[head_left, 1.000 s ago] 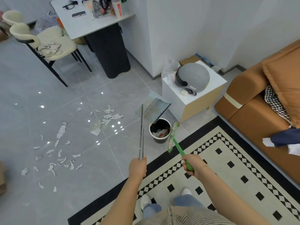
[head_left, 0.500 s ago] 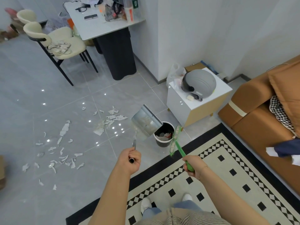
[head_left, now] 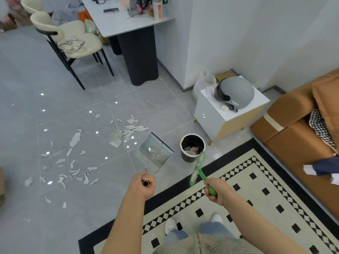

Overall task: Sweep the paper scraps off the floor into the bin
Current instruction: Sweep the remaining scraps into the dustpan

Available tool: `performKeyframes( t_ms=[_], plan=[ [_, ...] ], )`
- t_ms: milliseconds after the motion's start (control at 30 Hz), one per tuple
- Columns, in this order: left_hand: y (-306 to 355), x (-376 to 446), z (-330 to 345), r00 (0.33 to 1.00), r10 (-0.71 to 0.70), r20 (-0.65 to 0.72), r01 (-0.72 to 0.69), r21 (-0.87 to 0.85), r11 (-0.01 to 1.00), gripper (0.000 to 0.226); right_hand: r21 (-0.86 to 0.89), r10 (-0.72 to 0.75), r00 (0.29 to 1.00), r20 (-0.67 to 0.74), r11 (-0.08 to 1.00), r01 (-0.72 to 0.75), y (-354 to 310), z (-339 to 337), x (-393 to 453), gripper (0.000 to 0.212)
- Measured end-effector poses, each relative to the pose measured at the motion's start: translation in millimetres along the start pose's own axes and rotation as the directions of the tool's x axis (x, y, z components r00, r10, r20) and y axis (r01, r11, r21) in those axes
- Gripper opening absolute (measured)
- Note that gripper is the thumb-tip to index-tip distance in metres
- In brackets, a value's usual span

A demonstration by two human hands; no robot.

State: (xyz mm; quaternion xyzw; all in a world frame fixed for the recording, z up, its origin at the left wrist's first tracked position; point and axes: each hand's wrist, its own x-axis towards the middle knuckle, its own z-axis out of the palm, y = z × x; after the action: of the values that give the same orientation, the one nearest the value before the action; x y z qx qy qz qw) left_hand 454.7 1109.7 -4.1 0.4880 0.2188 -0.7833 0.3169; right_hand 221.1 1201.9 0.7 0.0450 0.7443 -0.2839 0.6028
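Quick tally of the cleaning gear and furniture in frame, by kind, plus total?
Dustpan: 1
Brush: 1
Bin: 1
Chairs: 2
Table: 1
Side cabinet: 1
Sofa: 1
Total: 8
Loose paper scraps not counted: too many, too small.

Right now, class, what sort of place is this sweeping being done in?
Most likely a home living and dining room: a brown sofa, a patterned rug, and a dining table with cream chairs on a tiled floor.
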Motion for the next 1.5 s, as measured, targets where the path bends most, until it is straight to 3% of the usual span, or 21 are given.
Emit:
performKeyframes(
  t_ms=[133, 333, 533, 800, 967, 1133, 1300, 1500],
  plan=[
    [20, -3, -20, 1.0, 0.011, 0.0, -0.011, 0.004, 1.0, 0.023, 0.008, 0.034, 0.999, 0.024, 0.999, -0.034, 3, 29, -4, 0.015],
    [44, -18, -40, 0.996, 0.078, -0.035, -0.078, -0.009, 0.997, 0.035, -0.087, 0.045, 0.993, 0.109, 0.996, -0.035, 1, 67, -6, 0.008],
    [64, -28, -41, 0.986, 0.162, -0.049, -0.164, -0.042, 0.986, 0.024, -0.208, -0.001, 0.984, 0.175, 0.977, 0.038, -19, 111, 0, 0.003],
    [139, -9, -19, 0.981, 0.18, -0.065, -0.188, -0.137, 0.973, 0.024, -0.531, -0.076, 0.983, 0.169, 0.833, 0.156, -92, 184, 32, 0.017],
    [196, 29, 29, 0.975, 0.187, -0.12, -0.204, -0.147, 0.968, 0.029, -0.621, -0.094, 0.979, 0.182, 0.761, 0.189, -163, 231, 76, 0.02],
    [267, 78, 88, 0.974, 0.144, -0.176, -0.174, -0.172, 0.97, 0.036, -0.753, -0.085, 0.977, 0.198, 0.625, 0.207, -263, 289, 132, 0.009],
    [332, 114, 121, 0.966, 0.095, -0.24, -0.156, -0.248, 0.956, 0.039, -0.906, -0.15, 0.953, 0.264, 0.3, 0.299, -342, 341, 187, 0.031],
    [375, 136, 156, 0.958, 0.1, -0.27, -0.186, -0.315, 0.93, 0.041, -0.94, -0.222, 0.914, 0.34, -0.039, 0.34, -406, 403, 235, 0.039]
  ],
)
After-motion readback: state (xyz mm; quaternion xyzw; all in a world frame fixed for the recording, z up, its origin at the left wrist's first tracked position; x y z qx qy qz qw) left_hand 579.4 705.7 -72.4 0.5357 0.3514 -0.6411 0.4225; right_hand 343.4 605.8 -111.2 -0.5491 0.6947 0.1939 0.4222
